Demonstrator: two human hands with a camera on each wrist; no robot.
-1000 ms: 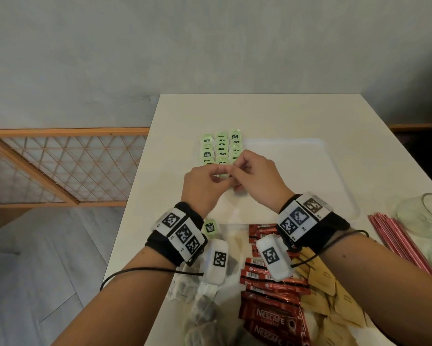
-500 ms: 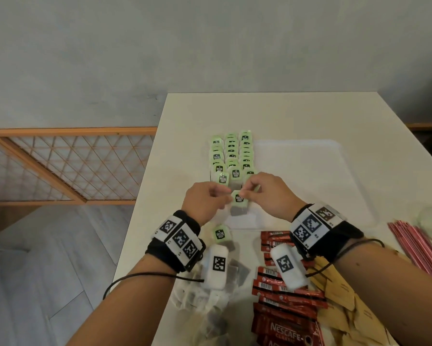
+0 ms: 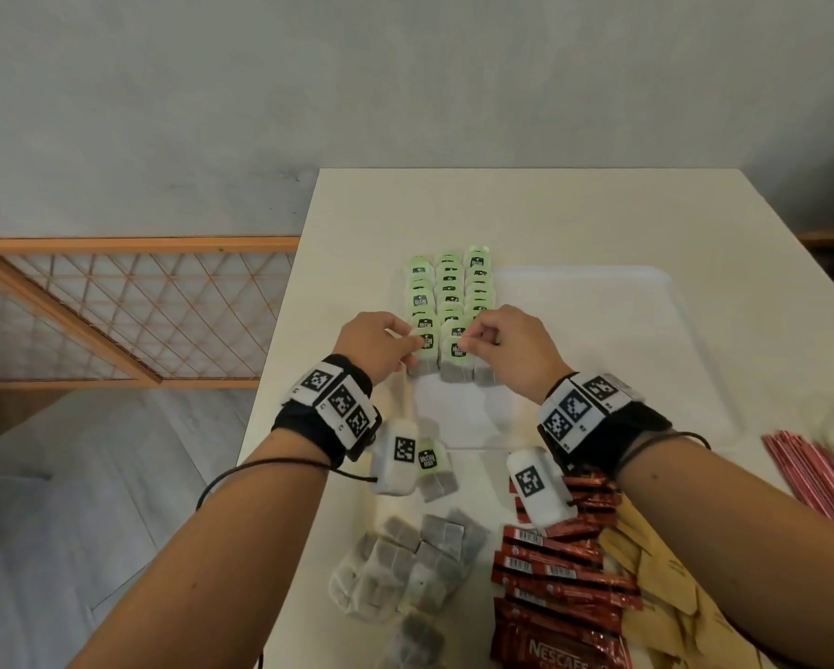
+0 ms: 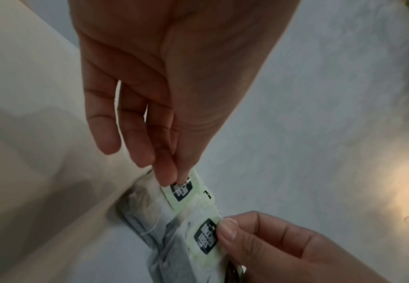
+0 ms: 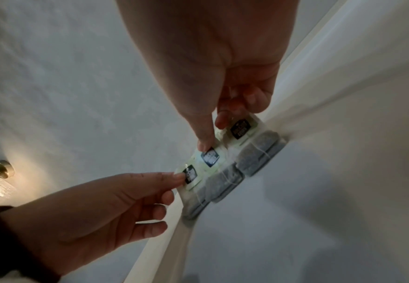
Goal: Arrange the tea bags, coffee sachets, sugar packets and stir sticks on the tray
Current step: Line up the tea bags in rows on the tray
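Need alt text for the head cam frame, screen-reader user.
Both hands, left hand and right hand, pinch the green tags of tea bags at the near end of three rows along the left side of a white tray. Nearer the camera on the table lie loose tea bags, red coffee sachets, brown sugar packets and pink stir sticks.

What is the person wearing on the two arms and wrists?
Both forearms are bare. Each wrist has a black band carrying white tiles with square black-and-white markers. A white rounded block with one marker hangs under each wrist. A thin black cable loops from each band.
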